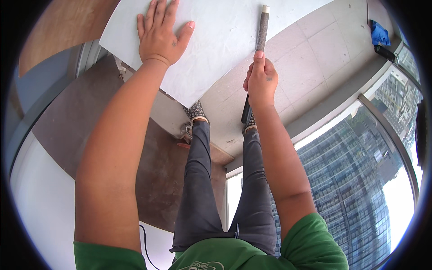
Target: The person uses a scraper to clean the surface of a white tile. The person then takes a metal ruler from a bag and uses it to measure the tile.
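Observation:
My left hand lies flat on a large white board, palm down with its fingers and thumb apart. The board has a glossy face with a few small marks, and one corner points toward my feet. In my right hand is a rod with a dark speckled shaft and a pale end. My fingers wrap round it and my thumb rests along the shaft. A black lower part of it comes out below my fist, beside my right shoe. The rod's upper part overlaps the board's right edge; whether they touch, I cannot tell.
A wooden panel is at the upper left, and a brown surface lies left of my legs. Pale floor tiles extend to the right. Tall windows line the right side. A blue bag sits at the far right.

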Tool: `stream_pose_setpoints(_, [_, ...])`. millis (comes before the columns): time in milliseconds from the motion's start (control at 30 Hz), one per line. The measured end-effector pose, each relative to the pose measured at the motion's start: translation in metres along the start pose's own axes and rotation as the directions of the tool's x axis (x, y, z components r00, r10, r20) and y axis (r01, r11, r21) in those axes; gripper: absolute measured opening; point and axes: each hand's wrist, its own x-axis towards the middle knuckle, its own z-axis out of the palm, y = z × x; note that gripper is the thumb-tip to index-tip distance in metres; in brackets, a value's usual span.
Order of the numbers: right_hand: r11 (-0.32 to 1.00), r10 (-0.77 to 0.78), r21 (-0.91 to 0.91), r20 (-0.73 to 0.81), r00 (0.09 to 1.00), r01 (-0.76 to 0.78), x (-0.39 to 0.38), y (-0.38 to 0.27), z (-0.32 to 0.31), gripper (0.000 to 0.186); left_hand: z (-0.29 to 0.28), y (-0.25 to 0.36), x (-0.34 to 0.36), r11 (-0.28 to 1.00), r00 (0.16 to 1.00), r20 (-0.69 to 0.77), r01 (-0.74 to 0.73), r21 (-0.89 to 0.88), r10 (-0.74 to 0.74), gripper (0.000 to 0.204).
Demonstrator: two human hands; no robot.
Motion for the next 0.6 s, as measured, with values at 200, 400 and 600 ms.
stream_pose_setpoints(200, [0.915,-0.118,-0.352,0.236,0.964,0.198,-0.090,0.092,0.004,0.046,-0.003,-0.004,0.000,1.000,1.000,0.007,-0.005,0.014,0.005,0.070])
stream_pose_setpoints(400, [0.927,-0.067,-0.343,0.249,0.966,0.153,-0.102,0.106,-0.012,0.044,-0.002,-0.003,-0.005,0.999,0.999,0.024,0.029,-0.014,-0.029,0.067])
stream_pose_setpoints(600, [0.941,-0.091,-0.297,0.236,0.968,0.160,-0.086,0.115,-0.011,0.046,0.003,-0.006,-0.005,1.000,1.000,-0.011,0.023,-0.020,-0.023,0.067])
